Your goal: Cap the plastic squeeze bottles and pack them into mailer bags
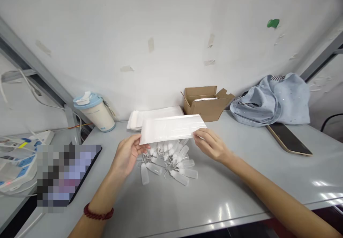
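Observation:
A flat white padded mailer [171, 128] is held up by its two ends, above the grey table. My left hand [128, 155] pinches its left end between thumb and fingers. At the right end, my right hand [211, 144] grips the lower corner. Below it lies a pile of small translucent plastic dropper bottles [180, 177] with white caps and thin loops; the mailer hides part of the pile. Behind sits a stack of similar white mailers [160, 112], partly covered by the held one.
At the back stands an open cardboard box [207, 109] with something white inside. A cream tumbler [98, 114] with a blue lid is at back left, a tablet [88, 170] and power strips [25, 166] at left. A phone [289, 140] lies by blue cloth [289, 99] at right.

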